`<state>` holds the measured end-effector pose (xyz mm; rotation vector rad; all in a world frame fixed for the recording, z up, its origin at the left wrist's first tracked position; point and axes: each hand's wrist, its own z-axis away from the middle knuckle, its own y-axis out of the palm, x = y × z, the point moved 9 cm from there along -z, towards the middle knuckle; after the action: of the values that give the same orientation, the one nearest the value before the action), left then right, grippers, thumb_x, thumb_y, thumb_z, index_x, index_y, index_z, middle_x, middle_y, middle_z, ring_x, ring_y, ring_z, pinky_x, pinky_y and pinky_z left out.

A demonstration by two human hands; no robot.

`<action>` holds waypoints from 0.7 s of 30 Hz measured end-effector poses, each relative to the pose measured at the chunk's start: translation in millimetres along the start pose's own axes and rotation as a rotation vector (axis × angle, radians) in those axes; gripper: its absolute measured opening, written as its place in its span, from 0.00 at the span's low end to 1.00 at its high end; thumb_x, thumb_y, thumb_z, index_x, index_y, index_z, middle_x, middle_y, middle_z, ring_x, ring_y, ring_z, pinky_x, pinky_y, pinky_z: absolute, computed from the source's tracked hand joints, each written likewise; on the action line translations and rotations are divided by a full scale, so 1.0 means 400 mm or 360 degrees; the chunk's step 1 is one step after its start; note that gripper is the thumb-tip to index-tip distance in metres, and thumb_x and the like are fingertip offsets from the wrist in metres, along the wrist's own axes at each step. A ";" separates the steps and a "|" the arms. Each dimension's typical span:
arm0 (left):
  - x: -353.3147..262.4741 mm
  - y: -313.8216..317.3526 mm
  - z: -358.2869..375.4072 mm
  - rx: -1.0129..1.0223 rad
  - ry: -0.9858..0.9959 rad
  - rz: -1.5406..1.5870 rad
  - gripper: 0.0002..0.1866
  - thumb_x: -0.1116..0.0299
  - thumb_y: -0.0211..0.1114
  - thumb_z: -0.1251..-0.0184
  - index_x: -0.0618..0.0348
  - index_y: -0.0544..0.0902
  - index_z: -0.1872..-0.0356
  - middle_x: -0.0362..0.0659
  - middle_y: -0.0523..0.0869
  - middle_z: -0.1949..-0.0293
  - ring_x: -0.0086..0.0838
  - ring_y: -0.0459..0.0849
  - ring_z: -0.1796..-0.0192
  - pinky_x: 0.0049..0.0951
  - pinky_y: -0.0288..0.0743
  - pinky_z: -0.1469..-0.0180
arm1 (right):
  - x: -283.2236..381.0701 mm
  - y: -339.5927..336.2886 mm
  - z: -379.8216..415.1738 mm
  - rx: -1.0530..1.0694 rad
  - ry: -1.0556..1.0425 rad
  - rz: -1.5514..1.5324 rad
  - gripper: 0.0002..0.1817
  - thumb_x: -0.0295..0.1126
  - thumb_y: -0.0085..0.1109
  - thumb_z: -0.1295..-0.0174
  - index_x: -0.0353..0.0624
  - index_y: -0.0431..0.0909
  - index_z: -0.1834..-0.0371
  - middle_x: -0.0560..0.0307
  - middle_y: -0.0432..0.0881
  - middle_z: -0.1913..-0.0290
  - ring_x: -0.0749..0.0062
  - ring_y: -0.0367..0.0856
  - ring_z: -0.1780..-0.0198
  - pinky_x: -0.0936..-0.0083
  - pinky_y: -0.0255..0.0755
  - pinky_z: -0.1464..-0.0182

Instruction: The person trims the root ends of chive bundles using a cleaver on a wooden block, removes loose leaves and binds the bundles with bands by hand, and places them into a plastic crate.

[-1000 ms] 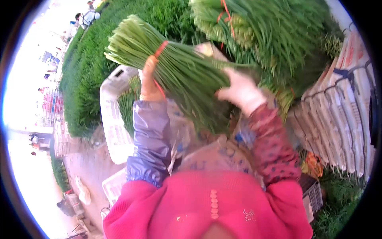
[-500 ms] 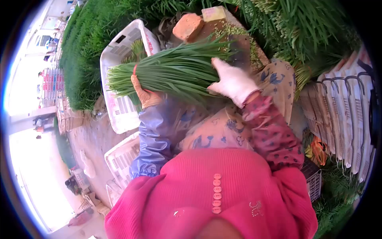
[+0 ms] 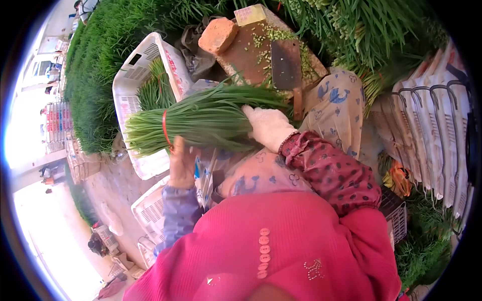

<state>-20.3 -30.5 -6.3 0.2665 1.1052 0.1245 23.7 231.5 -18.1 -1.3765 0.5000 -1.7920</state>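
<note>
A thick bundle of green chives [image 3: 201, 119] lies across in front of me, tied near its left, cut end by a red band [image 3: 165, 129]. My right hand [image 3: 269, 126], in a white glove, grips its leafy right part. My left hand [image 3: 182, 163] is at the lower edge of the bundle, just below the band, fingers stretched up and blurred by motion. Behind the bundle's left part stands a white plastic basket [image 3: 120, 95] with tied chives [image 3: 156, 88] inside. A dark cleaver [image 3: 286, 65] with a wooden handle rests on the board beyond my right hand.
The board [image 3: 246, 60] carries a brick [image 3: 218, 36], a yellowish block [image 3: 250, 15] and scattered chopped bits. Loose chives [image 3: 371, 30] are heaped at the back right, with more greens [image 3: 93, 100] at the back left. White baskets [image 3: 422, 125] are stacked on the right.
The bundle has come down and nearer to my body, uncovering the cleaver and board. My left hand has slid lower, off its earlier wrap around the banded end; my right hand has moved down and left.
</note>
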 end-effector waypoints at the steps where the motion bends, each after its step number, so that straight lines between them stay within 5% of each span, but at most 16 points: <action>1: -0.003 -0.024 0.048 0.0047 -0.0185 -0.0497 0.27 0.58 0.65 0.25 0.60 0.75 0.31 0.43 0.83 0.39 0.31 0.80 0.36 0.39 0.76 0.36 | -0.005 -0.012 -0.001 -0.0176 -0.0030 0.0059 0.36 0.35 0.72 0.45 0.43 0.66 0.34 0.45 0.82 0.50 0.48 0.86 0.51 0.58 0.82 0.52; 2: -0.022 -0.031 0.083 0.0102 -0.0363 -0.0992 0.25 0.62 0.66 0.25 0.65 0.77 0.34 0.44 0.86 0.44 0.30 0.83 0.40 0.36 0.79 0.39 | -0.011 -0.013 -0.009 -0.0189 -0.0020 0.0052 0.36 0.35 0.72 0.45 0.43 0.66 0.34 0.45 0.82 0.50 0.48 0.86 0.51 0.58 0.82 0.52; 5: -0.127 0.114 0.156 0.0571 -0.0607 -0.0970 0.23 0.72 0.70 0.31 0.72 0.79 0.38 0.49 0.89 0.49 0.35 0.90 0.51 0.35 0.85 0.46 | 0.002 -0.036 -0.023 -0.0358 -0.0036 0.0356 0.28 0.32 0.63 0.42 0.50 0.71 0.36 0.53 0.79 0.54 0.57 0.86 0.55 0.63 0.82 0.58; 8: -0.270 0.257 0.085 0.0675 -0.0071 -0.1003 0.28 0.74 0.70 0.36 0.68 0.77 0.33 0.50 0.87 0.43 0.36 0.87 0.43 0.39 0.79 0.36 | 0.056 -0.089 0.009 -0.0739 -0.0324 0.0556 0.22 0.30 0.57 0.40 0.53 0.74 0.40 0.56 0.78 0.57 0.60 0.83 0.56 0.67 0.81 0.61; 12: -0.245 0.366 -0.122 0.0923 0.0836 -0.2265 0.64 0.63 0.88 0.59 0.64 0.56 0.20 0.51 0.70 0.26 0.37 0.64 0.23 0.34 0.49 0.20 | 0.106 -0.151 0.049 -0.1082 -0.0605 0.0510 0.19 0.29 0.55 0.40 0.54 0.76 0.43 0.61 0.76 0.59 0.64 0.81 0.56 0.71 0.80 0.63; 14: -0.141 0.379 -0.192 0.1214 0.0298 -0.1867 0.55 0.70 0.84 0.50 0.65 0.59 0.22 0.53 0.72 0.28 0.34 0.69 0.26 0.32 0.58 0.23 | 0.124 -0.164 0.047 -0.0976 -0.0575 0.0535 0.20 0.29 0.56 0.40 0.53 0.76 0.43 0.60 0.77 0.57 0.62 0.82 0.56 0.70 0.80 0.62; 16: -0.110 0.413 -0.240 0.1207 -0.0079 -0.1338 0.46 0.68 0.83 0.45 0.65 0.67 0.26 0.50 0.79 0.34 0.33 0.76 0.32 0.30 0.68 0.29 | 0.087 -0.165 0.036 -0.0973 -0.0203 0.0490 0.19 0.29 0.57 0.41 0.51 0.75 0.44 0.58 0.79 0.55 0.59 0.83 0.56 0.69 0.81 0.61; 17: -0.102 0.388 -0.274 0.1015 -0.0192 -0.1627 0.36 0.68 0.82 0.44 0.64 0.76 0.34 0.46 0.87 0.43 0.30 0.83 0.42 0.31 0.75 0.38 | 0.057 -0.131 0.018 -0.0629 -0.0087 0.0474 0.18 0.30 0.60 0.41 0.47 0.74 0.46 0.54 0.80 0.55 0.54 0.84 0.56 0.64 0.82 0.59; 18: -0.105 0.374 -0.292 0.0836 -0.0013 -0.1732 0.28 0.66 0.80 0.42 0.63 0.83 0.41 0.46 0.91 0.52 0.31 0.87 0.48 0.33 0.78 0.43 | 0.055 -0.141 0.030 -0.0607 -0.0101 0.0479 0.18 0.30 0.60 0.41 0.47 0.74 0.46 0.54 0.80 0.55 0.54 0.84 0.56 0.64 0.82 0.59; 20: -0.136 0.334 -0.320 0.0381 0.0467 -0.2230 0.25 0.62 0.79 0.42 0.62 0.85 0.45 0.50 0.92 0.55 0.36 0.90 0.51 0.34 0.79 0.45 | 0.039 -0.094 0.045 0.0030 -0.0109 0.0210 0.21 0.31 0.65 0.41 0.45 0.71 0.45 0.51 0.81 0.55 0.50 0.84 0.57 0.60 0.81 0.56; 21: -0.128 0.319 -0.323 0.0367 0.0447 -0.2221 0.25 0.62 0.79 0.42 0.62 0.85 0.45 0.50 0.92 0.55 0.36 0.90 0.51 0.34 0.79 0.45 | 0.037 -0.090 0.066 0.0089 -0.0131 0.0171 0.23 0.32 0.68 0.42 0.43 0.70 0.45 0.50 0.81 0.54 0.48 0.83 0.53 0.57 0.80 0.53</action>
<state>-154.7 99.8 18.5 -0.3685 1.3687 -1.2392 34.2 245.7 25.4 -1.3536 0.4675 -1.6442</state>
